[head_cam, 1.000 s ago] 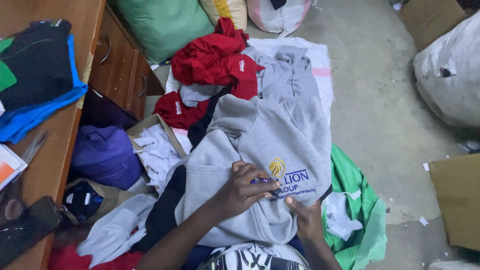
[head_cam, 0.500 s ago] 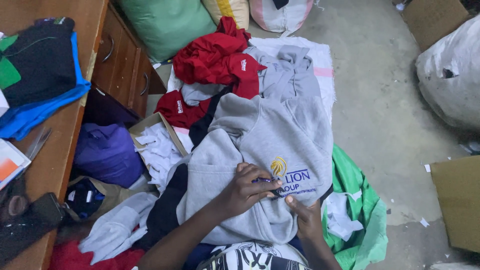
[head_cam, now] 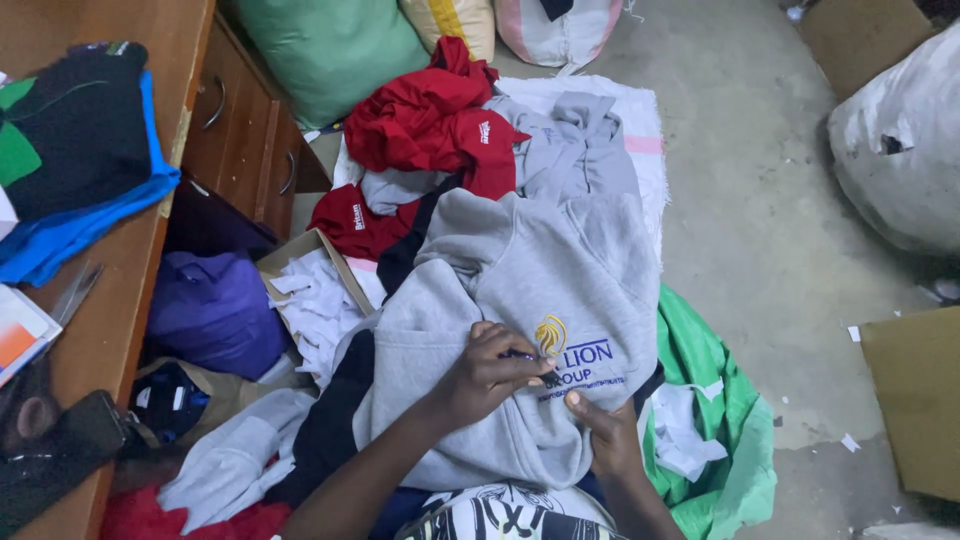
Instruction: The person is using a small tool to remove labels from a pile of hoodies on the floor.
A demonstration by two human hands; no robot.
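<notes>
1. Two bare hands: the left hand [head_cam: 485, 375] and the right hand [head_cam: 610, 440], both resting on one grey sweatshirt [head_cam: 530, 330] with one yellow and blue emblem [head_cam: 572, 352].
2. Two more grey garments: one [head_cam: 570, 150] behind it, one [head_cam: 225, 465] at the lower left.
3. Two red garments [head_cam: 430, 115] piled behind; a third patch of red cloth [head_cam: 170, 520] lies at the bottom edge.
4. One purple bundle [head_cam: 215, 310].
5. One open cardboard box [head_cam: 300, 250] holding white scraps.
6. One wooden desk [head_cam: 110, 290] with two drawer handles [head_cam: 215, 103].
7. One pair of scissors [head_cam: 72, 292] on the desk.
8. Four stuffed sacks along the top and right: green [head_cam: 330, 50], yellow [head_cam: 455, 20], pink-white [head_cam: 560, 30], white [head_cam: 895, 140].
9. Two flat cardboard pieces [head_cam: 915, 400].
</notes>
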